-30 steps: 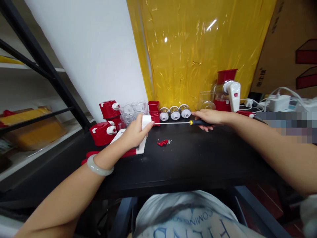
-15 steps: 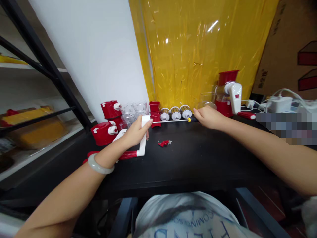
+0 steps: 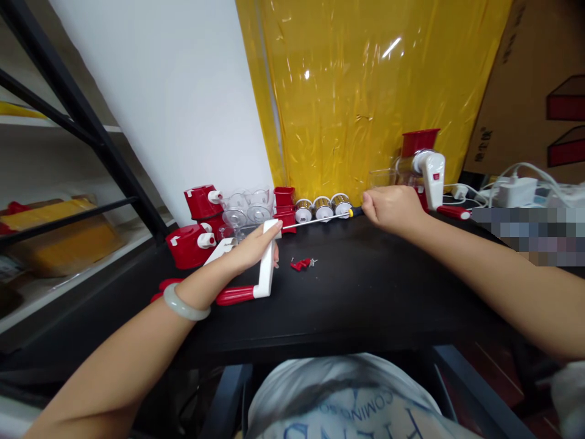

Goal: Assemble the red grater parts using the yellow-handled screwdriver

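My left hand [image 3: 256, 247] is closed round a white crank handle [image 3: 265, 268] with a red grip, held up over the black table. In my right hand [image 3: 393, 207] is the handle of a screwdriver [image 3: 320, 219]; its long metal shaft runs left to the top end of the crank handle. Whether the tip sits in a screw is too small to make out. On the table just right of the crank handle lie small red parts [image 3: 302, 264] with several screws beside them.
Red grater bodies [image 3: 189, 245], clear plastic cups [image 3: 235, 216], red hoppers [image 3: 285, 198] and metal drum graters [image 3: 322, 208] line the back. An assembled rotary grater [image 3: 433, 174] stands at right, near white chargers and cables [image 3: 516, 192]. A black shelf frame [image 3: 86, 116] rises at left.
My right hand has risen and turned into a tighter fist, so the screwdriver now slopes up to the right. The crank handle has dropped slightly and tilted in my left hand.
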`<state>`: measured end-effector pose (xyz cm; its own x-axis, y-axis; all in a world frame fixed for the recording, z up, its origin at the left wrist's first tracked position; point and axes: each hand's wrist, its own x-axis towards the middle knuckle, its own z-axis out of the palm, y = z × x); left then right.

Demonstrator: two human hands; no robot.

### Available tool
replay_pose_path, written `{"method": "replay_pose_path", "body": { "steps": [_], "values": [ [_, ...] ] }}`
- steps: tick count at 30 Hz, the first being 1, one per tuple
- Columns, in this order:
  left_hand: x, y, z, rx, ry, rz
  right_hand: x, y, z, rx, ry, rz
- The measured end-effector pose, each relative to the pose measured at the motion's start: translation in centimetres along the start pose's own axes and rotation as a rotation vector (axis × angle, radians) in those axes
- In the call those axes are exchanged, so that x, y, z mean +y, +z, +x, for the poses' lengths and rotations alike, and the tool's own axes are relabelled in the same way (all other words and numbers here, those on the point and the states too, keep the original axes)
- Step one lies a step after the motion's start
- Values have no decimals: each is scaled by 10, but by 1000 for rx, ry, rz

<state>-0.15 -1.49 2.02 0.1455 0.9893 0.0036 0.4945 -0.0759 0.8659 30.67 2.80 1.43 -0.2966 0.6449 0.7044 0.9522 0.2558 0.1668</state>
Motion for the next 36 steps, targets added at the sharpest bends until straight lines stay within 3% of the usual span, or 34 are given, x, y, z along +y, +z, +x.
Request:
{"method": "replay_pose_path", "body": {
  "steps": [3,6,10,15,19,24,28,31,36],
  "values": [
    [-1,3,-1,-36,-33,-12,3,2,1,12,15,66],
    [-3,4,0,-14,34,57,9,5,7,-62,26,244],
    [-6,1,2,65,158,203,20,11,16,-294,104,628],
    [-6,-6,1,192,278,448,24,21,17,-618,370,1014],
    [-7,-8,-1,245,336,565,21,25,14,-752,487,1121],
    [-8,-8,-1,241,344,606,18,23,12,-903,432,1083],
    [-8,-7,-1,244,345,599,17,27,13,-861,404,977],
    [-8,-8,-1,248,334,567,14,28,14,-743,380,882],
    [-7,-9,0,245,324,440,8,18,13,-502,222,668]
  ]
}}
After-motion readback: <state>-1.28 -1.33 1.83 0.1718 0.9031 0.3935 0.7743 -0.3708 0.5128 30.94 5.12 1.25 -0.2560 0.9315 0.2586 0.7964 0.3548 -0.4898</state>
